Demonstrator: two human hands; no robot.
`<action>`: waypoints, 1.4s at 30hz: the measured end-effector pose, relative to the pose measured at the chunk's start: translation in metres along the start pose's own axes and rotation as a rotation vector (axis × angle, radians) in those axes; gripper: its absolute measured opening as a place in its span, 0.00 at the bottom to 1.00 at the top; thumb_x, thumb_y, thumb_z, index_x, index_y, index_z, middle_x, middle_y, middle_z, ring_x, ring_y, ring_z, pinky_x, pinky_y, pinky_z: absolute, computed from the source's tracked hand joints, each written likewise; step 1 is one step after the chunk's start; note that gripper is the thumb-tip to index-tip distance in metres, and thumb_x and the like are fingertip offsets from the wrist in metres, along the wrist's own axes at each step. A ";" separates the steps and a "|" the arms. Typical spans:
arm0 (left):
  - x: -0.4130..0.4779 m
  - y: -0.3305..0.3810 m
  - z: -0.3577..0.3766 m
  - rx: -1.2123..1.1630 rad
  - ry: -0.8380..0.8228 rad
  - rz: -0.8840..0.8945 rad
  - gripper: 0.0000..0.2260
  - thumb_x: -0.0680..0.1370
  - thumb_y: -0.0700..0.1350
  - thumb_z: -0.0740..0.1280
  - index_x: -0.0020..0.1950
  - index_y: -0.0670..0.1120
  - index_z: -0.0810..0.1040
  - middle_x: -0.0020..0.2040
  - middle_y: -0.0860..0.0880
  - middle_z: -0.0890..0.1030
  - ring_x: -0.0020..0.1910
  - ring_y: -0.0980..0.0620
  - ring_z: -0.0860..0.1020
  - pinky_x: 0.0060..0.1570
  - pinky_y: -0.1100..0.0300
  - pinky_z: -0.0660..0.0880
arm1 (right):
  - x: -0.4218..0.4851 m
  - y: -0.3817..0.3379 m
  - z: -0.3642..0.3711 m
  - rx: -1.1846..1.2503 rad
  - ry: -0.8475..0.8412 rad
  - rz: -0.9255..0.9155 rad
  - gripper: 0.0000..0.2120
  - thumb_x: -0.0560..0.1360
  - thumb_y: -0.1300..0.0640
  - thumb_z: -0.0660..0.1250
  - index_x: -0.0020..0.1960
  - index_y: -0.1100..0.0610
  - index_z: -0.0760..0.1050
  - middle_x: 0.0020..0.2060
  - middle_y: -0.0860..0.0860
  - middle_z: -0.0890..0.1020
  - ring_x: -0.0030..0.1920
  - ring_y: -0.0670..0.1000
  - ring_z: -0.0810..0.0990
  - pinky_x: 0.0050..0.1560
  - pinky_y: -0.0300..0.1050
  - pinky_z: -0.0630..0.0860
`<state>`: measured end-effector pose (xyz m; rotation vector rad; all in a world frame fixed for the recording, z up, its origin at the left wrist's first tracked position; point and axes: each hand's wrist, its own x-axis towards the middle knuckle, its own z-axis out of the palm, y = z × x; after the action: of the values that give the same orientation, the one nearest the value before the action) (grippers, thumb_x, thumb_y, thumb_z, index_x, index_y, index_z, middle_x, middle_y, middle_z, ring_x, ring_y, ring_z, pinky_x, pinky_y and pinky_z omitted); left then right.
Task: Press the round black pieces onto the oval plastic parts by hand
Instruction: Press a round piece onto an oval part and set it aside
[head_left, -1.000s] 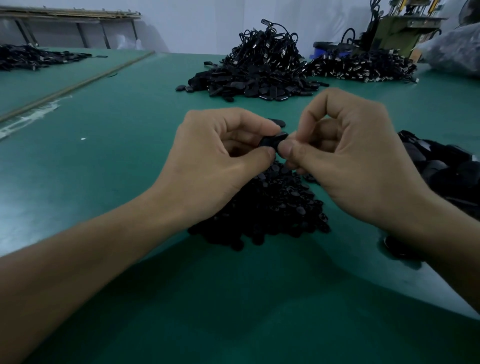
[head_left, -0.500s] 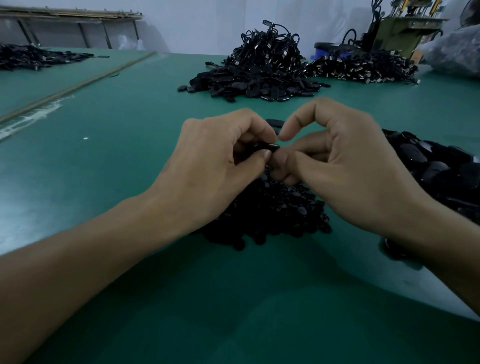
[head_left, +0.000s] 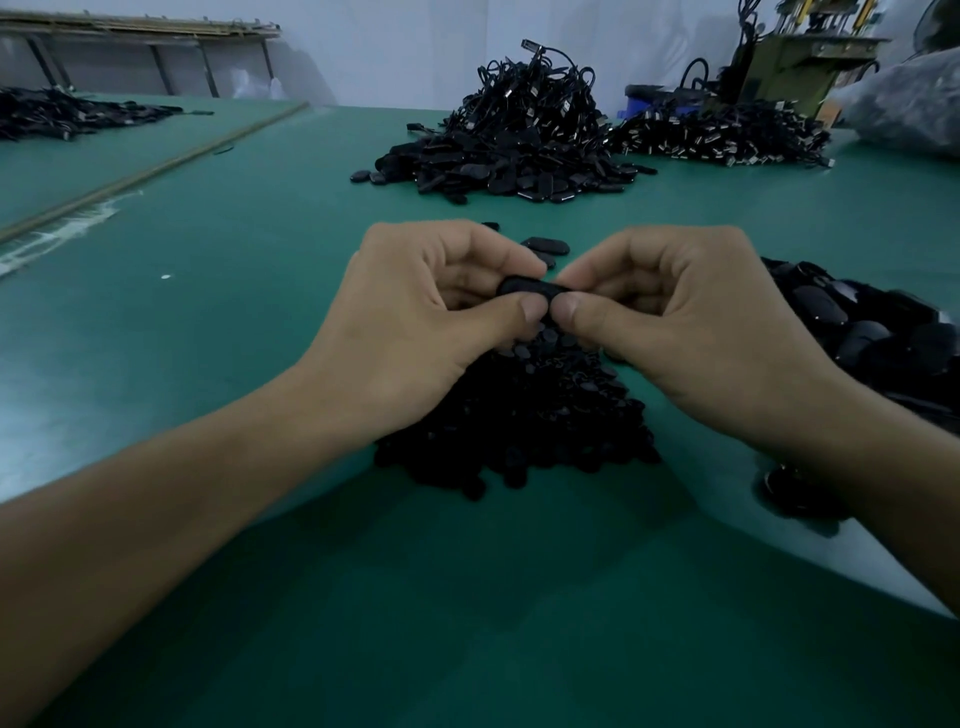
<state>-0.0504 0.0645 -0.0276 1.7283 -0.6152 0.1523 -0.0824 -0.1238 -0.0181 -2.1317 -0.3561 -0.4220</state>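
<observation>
While the left hand (head_left: 415, 322) and right hand (head_left: 691, 332) pinch one oval plastic part (head_left: 524, 287) by its ends, it looks light, stiff and slick; pressure belongs near its middle

You have open passage over the bare green desk (head_left: 208, 322) to the left of your left hand (head_left: 415, 332), and along the near edge under both forearms. Directly below, where the left and your right hand (head_left: 691, 332) each hold one oval part (head_left: 524, 287) in a pinching grip, a pile of small black pieces (head_left: 519, 426) bars a straight descent, and a heap of oval parts (head_left: 857, 332) crowds the right side. Ahead, loose ovals (head_left: 545, 245) lie just beyond the fingers, then a free strip of desk before the far cable heaps (head_left: 519, 135).
</observation>
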 end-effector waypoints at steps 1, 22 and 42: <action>0.000 0.000 0.000 -0.015 -0.008 -0.010 0.09 0.73 0.34 0.75 0.47 0.47 0.83 0.38 0.48 0.86 0.37 0.51 0.85 0.43 0.59 0.83 | 0.000 0.000 -0.001 0.001 0.002 0.003 0.02 0.74 0.55 0.74 0.45 0.49 0.82 0.37 0.44 0.86 0.38 0.44 0.85 0.45 0.42 0.82; 0.002 0.007 0.001 0.045 -0.003 -0.048 0.07 0.73 0.33 0.75 0.44 0.45 0.84 0.37 0.43 0.86 0.35 0.50 0.85 0.41 0.58 0.84 | 0.003 0.000 -0.001 -0.039 0.016 0.017 0.04 0.72 0.56 0.75 0.39 0.50 0.82 0.35 0.46 0.86 0.35 0.47 0.84 0.40 0.46 0.82; 0.092 -0.041 -0.027 0.307 -0.027 -0.356 0.05 0.74 0.33 0.74 0.46 0.41 0.84 0.38 0.42 0.86 0.36 0.51 0.86 0.35 0.65 0.80 | 0.011 0.021 -0.039 -0.597 -0.048 0.170 0.07 0.77 0.57 0.66 0.46 0.50 0.83 0.36 0.41 0.80 0.39 0.39 0.78 0.35 0.25 0.71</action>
<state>0.0529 0.0656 -0.0175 2.1113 -0.3039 -0.0298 -0.0706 -0.1662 -0.0083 -2.7304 -0.0724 -0.4127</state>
